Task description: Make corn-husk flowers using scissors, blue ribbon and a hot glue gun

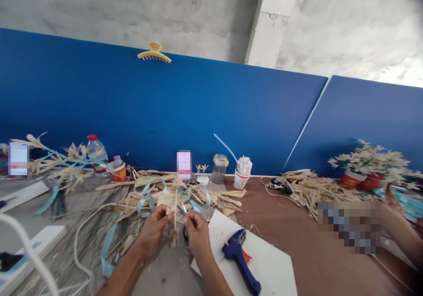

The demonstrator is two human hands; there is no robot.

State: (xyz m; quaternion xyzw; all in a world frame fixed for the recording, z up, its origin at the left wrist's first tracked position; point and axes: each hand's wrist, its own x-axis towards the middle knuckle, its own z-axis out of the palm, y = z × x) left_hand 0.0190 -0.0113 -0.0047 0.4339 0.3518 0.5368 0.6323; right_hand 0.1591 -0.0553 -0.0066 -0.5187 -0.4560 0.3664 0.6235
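Observation:
My left hand (156,226) and my right hand (197,232) meet at the table's near middle, both with fingers pinched. Between them stands a thin upright straw stalk (175,214), gripped by my left fingers. My right hand pinches something small and shiny beside the stalk, possibly small scissors; I cannot make it out. Right behind the hands lies a heap of dry straw leaves (211,196) mixed with light blue ribbon (148,194). A blue glue gun (239,260) rests on a white board (274,269) just right of my right forearm.
A blue partition (198,110) with a yellow hair claw (154,53) closes the back. Along it stand a water bottle (95,151), a red cup (118,171), a jar (219,168) and a cup with a straw (242,172). Another person's arm (399,230) works at right near straw flowers (370,161).

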